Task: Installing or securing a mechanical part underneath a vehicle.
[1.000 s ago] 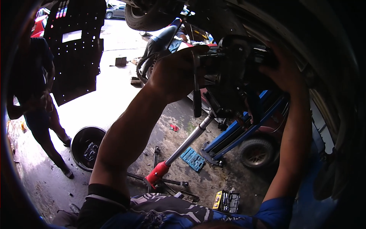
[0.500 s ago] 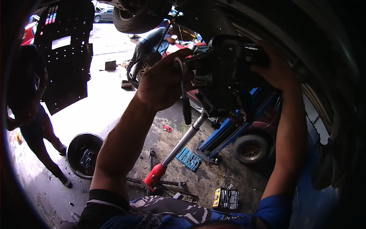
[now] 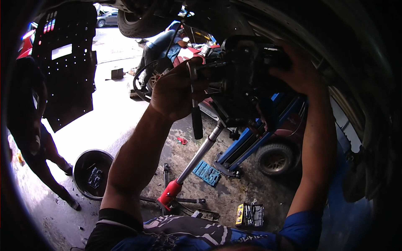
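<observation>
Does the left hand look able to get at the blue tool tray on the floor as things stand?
Probably not: the left hand is raised at the dark assembly, and the blue tool tray lies well below on the floor, though uncovered.

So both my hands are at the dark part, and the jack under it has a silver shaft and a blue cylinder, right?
Not quite: in the head view, the jack has a red cylinder, not blue. Its shaft is silver, and your left hand and right hand are at the dark part.
</observation>
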`<action>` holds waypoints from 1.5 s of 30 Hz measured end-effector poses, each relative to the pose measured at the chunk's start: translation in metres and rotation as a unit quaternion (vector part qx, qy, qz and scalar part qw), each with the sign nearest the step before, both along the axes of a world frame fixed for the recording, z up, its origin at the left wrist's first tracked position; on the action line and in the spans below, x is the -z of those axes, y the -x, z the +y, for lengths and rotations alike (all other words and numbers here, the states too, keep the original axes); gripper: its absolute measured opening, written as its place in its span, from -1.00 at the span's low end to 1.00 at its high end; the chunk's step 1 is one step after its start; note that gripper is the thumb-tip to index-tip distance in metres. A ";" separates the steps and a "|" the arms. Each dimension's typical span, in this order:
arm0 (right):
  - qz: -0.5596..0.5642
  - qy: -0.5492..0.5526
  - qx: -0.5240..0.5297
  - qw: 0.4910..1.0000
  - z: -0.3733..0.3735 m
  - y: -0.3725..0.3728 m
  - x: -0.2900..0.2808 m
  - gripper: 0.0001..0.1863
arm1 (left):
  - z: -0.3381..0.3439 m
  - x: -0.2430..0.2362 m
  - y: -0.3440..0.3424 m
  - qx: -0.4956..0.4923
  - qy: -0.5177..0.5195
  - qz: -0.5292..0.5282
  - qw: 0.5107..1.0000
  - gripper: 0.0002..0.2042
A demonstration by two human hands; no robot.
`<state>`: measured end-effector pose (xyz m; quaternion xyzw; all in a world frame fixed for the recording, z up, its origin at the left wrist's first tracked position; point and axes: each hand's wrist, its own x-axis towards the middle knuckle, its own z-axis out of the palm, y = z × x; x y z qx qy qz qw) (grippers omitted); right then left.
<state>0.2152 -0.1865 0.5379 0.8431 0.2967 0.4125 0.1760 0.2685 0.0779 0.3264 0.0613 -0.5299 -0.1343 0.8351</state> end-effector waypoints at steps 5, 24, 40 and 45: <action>0.031 -0.015 0.000 0.999 0.003 0.002 0.000 -0.18 | -0.001 0.004 -0.009 0.029 0.021 -0.019 0.999 -0.58; 0.021 -0.016 0.013 1.000 0.003 -0.003 0.003 -0.18 | -0.001 0.006 -0.007 0.055 0.041 -0.041 0.997 -0.60; 0.035 -0.022 -0.002 0.999 0.004 0.002 0.003 -0.17 | -0.006 0.005 -0.004 0.046 0.042 -0.028 0.998 -0.60; 0.025 -0.018 0.009 0.999 0.001 -0.002 0.004 -0.18 | -0.006 0.006 -0.004 0.033 0.038 -0.035 0.998 -0.60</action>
